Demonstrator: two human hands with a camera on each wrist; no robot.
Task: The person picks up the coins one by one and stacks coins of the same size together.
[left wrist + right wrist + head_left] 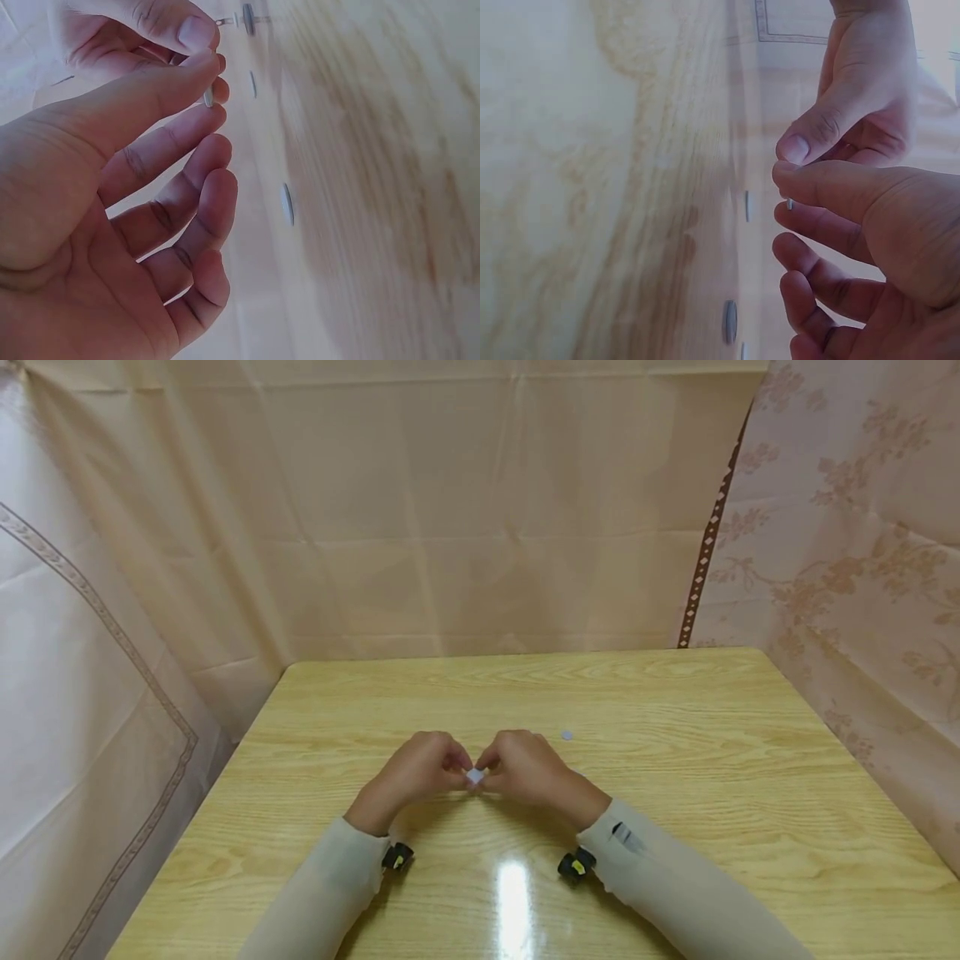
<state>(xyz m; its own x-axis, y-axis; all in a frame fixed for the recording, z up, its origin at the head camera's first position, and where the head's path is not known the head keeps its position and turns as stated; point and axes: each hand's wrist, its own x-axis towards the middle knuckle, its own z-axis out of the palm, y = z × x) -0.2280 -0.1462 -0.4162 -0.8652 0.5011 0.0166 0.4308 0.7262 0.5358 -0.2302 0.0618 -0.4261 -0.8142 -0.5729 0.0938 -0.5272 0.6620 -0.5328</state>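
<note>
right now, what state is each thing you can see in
Left hand, pinching the small white piece
Right hand, pinching the same piece
Small white piece, held between both hands
Loose small discs, lying on the table
Table, shiny, reflecting light
Backdrop, hanging, creased

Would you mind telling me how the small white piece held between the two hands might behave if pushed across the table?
The white piece looks thin, so it is probably light. It shows no visible bend, so it may be fairly stiff. Being flat, it would likely slide rather than roll on the shiny table.
</note>
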